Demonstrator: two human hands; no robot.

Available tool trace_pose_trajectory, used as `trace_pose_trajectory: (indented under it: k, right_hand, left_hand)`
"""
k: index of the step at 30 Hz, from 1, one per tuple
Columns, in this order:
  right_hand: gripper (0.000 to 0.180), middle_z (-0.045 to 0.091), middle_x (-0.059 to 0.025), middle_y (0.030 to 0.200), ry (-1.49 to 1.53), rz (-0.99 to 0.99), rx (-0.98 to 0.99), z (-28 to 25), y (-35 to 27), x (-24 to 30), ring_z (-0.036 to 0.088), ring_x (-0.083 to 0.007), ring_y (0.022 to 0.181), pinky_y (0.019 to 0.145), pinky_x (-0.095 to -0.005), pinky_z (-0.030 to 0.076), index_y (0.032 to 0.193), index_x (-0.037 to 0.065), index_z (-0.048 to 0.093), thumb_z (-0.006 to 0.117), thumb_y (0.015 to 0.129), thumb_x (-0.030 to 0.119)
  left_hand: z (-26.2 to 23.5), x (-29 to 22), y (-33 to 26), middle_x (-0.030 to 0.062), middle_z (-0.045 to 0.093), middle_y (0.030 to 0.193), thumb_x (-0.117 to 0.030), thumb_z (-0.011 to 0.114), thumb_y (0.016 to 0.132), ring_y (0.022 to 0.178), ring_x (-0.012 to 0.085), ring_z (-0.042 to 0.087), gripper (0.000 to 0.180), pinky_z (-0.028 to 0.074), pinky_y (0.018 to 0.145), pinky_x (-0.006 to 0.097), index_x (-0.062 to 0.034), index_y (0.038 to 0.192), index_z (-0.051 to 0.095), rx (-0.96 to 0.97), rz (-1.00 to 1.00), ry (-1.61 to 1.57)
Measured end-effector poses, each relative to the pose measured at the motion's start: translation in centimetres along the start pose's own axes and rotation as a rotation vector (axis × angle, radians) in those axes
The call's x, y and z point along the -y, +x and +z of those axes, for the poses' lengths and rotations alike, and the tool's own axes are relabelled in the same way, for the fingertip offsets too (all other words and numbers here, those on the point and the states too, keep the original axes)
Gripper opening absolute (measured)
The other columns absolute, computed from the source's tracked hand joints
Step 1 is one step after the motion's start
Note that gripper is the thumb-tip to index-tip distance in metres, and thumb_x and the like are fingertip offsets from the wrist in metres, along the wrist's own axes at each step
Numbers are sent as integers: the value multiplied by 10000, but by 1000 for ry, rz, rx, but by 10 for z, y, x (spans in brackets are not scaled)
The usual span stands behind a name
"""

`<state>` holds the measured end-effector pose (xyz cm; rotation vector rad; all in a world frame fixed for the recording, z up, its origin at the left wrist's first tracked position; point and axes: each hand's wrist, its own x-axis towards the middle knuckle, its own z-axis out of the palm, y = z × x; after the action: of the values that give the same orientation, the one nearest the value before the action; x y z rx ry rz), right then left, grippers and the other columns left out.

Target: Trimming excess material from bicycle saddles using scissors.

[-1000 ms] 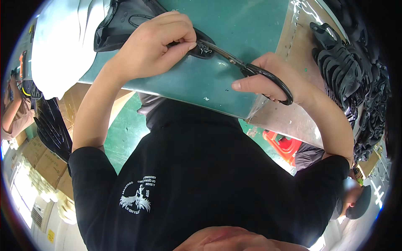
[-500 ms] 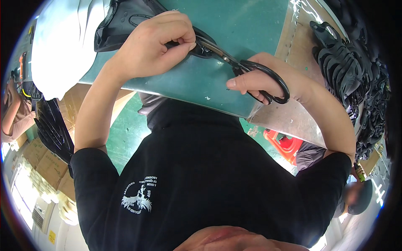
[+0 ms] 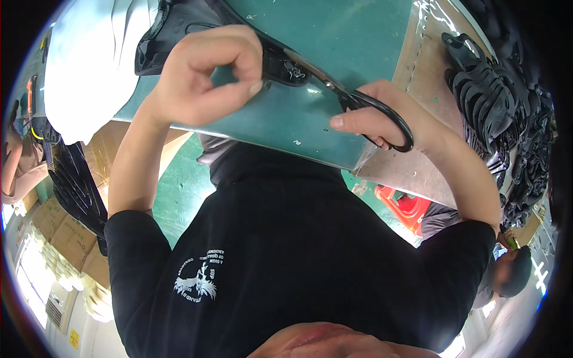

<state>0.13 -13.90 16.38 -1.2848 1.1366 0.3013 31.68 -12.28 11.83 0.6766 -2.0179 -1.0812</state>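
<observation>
Black scissors (image 3: 335, 88) sit in our right hand (image 3: 379, 119), whose fingers are closed around the handles, with the thumb poking out toward the left. Their blades slant up and leftward over the narrow end of a black rubber-looking piece (image 3: 173, 45) (pale scraps (image 3: 295, 73) lie on that end), and the tips stop near our left fingers without meeting them.

Our left hand (image 3: 194, 74) curls thumb and forefinger into a ring, the fingertips together or nearly so; we cannot tell whether anything tiny is pinched there. Part of the black piece runs behind this hand, its broader body beyond the knuckles to the upper left; touching or apart, we cannot say.

Beneath it all we have a green desk (image 3: 334, 36), with a brownish surface (image 3: 427, 89) along its right side. A white bundle (image 3: 89, 71) is at the left, and black moulded parts (image 3: 489, 98) are heaped at the far right. Lower down we see green floor (image 3: 182, 185), an orange-red plastic object (image 3: 409, 209), cardboard boxes (image 3: 68, 232) and, at the rims, two other people.
</observation>
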Motion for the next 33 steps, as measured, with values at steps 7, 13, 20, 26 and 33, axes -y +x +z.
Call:
trace_pose_trajectory:
  k: [7,13,20,26,33]
  right_hand:
    - [439,525,20,560,153,-142,-169,-12,-13,-27,504,-65,496,464,-248,379,730,53,641,840,912,398]
    - [390,524,33,558,295,-271,-362,-12,-4,-36,487,-60,488,475,-246,366,723,73,610,808,950,321]
    - [396,523,52,572,276,-370,-521,-5,18,-34,478,-37,503,474,-226,334,721,108,606,840,933,347]
    - [384,535,56,581,395,-444,-600,-1,38,-50,485,-38,506,469,-230,342,737,108,623,843,936,352]
    - [340,573,32,607,462,-486,-583,3,34,-64,513,-56,502,469,-246,394,791,71,634,813,962,304]
  left_hand:
    - [-24,-52,-53,124,727,897,-22,741,781,846,291,694,90,520,743,374,-34,844,679,336,-334,-293]
    - [-28,-81,-97,158,753,1068,-33,794,851,1011,360,722,309,564,888,441,-46,1153,730,671,-628,434]
    - [12,-61,-8,116,705,1148,-66,795,861,1089,347,683,268,562,923,429,-42,1122,740,154,-115,722]
    - [45,-21,8,108,698,1212,-93,839,829,1210,323,675,329,553,983,447,-54,1144,749,110,107,902]
    - [57,-10,8,122,664,1223,-112,845,804,1228,327,652,355,507,1035,486,-54,1129,714,33,124,800]
